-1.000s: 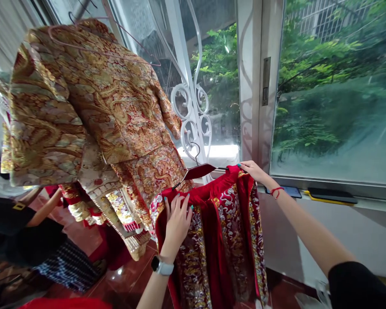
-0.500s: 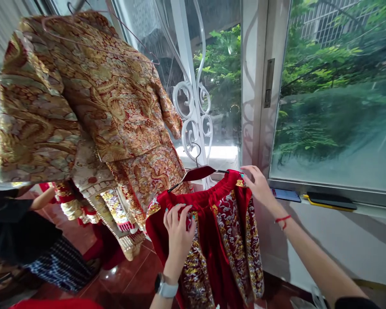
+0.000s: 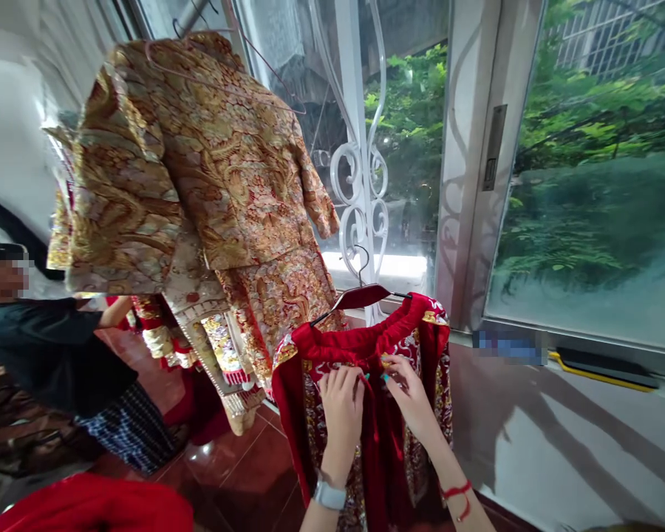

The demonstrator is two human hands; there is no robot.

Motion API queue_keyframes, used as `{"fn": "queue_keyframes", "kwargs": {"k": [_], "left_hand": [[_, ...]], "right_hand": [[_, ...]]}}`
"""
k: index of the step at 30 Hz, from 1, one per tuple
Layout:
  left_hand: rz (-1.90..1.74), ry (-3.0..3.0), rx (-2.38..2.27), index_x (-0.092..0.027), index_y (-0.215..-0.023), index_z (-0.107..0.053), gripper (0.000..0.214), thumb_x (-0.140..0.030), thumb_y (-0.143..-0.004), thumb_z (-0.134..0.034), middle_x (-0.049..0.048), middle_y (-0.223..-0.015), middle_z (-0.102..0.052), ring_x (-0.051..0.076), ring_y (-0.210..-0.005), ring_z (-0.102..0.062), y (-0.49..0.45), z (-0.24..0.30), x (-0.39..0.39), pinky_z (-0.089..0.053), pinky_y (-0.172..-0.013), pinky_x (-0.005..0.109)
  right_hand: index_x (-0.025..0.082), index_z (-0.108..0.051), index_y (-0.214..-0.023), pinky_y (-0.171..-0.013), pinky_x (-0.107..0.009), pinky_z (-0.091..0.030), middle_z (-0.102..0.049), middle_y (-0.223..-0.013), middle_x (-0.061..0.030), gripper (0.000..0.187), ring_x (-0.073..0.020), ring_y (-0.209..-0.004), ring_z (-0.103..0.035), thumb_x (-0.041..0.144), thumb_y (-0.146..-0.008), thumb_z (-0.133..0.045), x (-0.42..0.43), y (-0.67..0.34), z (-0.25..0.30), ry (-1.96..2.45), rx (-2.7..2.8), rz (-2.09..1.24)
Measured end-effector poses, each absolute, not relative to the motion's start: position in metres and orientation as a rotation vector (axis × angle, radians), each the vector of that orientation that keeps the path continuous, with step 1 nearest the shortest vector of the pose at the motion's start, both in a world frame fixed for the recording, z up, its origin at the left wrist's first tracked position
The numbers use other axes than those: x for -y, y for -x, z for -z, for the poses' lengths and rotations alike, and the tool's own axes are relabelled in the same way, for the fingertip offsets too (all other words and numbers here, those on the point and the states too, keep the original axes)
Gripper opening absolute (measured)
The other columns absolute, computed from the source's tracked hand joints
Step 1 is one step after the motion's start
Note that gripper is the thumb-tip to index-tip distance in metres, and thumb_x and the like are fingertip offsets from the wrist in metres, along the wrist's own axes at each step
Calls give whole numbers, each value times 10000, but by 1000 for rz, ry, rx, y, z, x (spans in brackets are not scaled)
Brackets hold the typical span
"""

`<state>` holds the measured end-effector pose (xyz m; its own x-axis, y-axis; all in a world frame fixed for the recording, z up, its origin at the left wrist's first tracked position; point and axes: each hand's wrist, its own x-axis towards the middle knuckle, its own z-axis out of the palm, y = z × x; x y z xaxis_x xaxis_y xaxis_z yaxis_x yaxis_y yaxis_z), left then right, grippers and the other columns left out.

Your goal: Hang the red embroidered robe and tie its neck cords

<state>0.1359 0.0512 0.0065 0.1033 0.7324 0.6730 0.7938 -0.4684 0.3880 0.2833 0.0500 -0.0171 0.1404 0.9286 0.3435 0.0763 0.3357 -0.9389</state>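
Both hands have come together since half a second ago: the right hand (image 3: 413, 391) has left the right end of the waistband and the left hand (image 3: 340, 395) has slid inward, so they now meet at the middle front of the red velvet skirt (image 3: 296, 391), which is worked with gold and silver embroidery. This skirt hangs from a dark red hanger with a metal hook (image 3: 360, 295), its waistband bunched along the bar. The left hand stands upright, back to the camera, fingers curled narrow and closed on the red cloth just under the waistband; a pale-strapped wristwatch (image 3: 329, 495) sits on its wrist. The right hand leans in from the lower right, wrist bent, thumb and forefinger pinched on the same fold, just beside the left fingers and touching the cloth; a thin red string bracelet (image 3: 457, 491) circles its wrist. Above and to the left of the skirt hangs a gold brocade jacket (image 3: 199, 162) on a thin wire hanger, well apart from the hands. Behind the skirt rises a white scrolled metal window grille (image 3: 360, 207). Far to the skirt's left stands another person in a black top (image 3: 49, 355), and glossy red-brown floor tiles (image 3: 238, 473) show below its hem.
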Motion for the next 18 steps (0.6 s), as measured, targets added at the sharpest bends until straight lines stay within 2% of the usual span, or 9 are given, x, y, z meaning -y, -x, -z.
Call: {"fn": "queue_keyframes", "kwargs": {"k": [3, 7, 11, 15, 17, 18], "left_hand": [[1661, 2358, 1612, -219, -924, -657, 269, -174, -926, -392, 61, -926, -703, 223, -885, -634, -134, -1, -31, -452, -897, 429], [1982, 2544, 1579, -236, -972, -676, 265, -376, -936, -453, 110, -1040, -683, 252, -1014, -619, -136, 17, 6, -486, -908, 390], [2155, 2774, 1669, -234, -930, -700, 334, -488, -909, -485, 128, -971, -673, 252, -930, -630, -133, 76, 33, -499, -854, 367], [2435, 3081, 1881, -212, -932, -718, 463, -635, -780, -608, 133, -960, -683, 244, -853, -648, -129, 132, 37, -505, -818, 363], [2399, 3419, 1801, -212, -942, -732, 516, -671, -721, -648, 132, -966, -695, 255, -881, -659, -127, 140, 38, -500, -846, 378], [2251, 3615, 1720, -212, -942, -742, 524, -675, -714, -650, 133, -972, -701, 264, -915, -660, -125, 138, 38, -492, -877, 393]], "right_hand": [[272, -542, -1101, -822, -381, -499, -595, -996, -52, 315, -244, -926, -598, 406, -819, -586, -50, -284, 29, 1103, 1204, -798], [247, -586, -1055, -750, -375, -500, -594, -929, -44, 361, -222, -785, -612, 501, -799, -611, -49, -287, 28, 1056, 1273, -964], [248, -628, -1019, -757, -370, -492, -621, -849, -27, 344, -209, -754, -631, 537, -836, -597, -40, -288, 22, 976, 1322, -1106], [231, -657, -917, -694, -360, -489, -648, -780, -36, 432, -209, -717, -639, 642, -829, -557, -36, -277, 18, 959, 1279, -1265], [226, -655, -898, -680, -348, -489, -649, -780, -35, 448, -198, -708, -636, 658, -809, -576, -40, -267, 15, 922, 1269, -1329], [227, -648, -906, -673, -341, -490, -642, -776, -28, 450, -188, -694, -629, 660, -795, -594, -44, -262, 13, 891, 1254, -1356]]}}
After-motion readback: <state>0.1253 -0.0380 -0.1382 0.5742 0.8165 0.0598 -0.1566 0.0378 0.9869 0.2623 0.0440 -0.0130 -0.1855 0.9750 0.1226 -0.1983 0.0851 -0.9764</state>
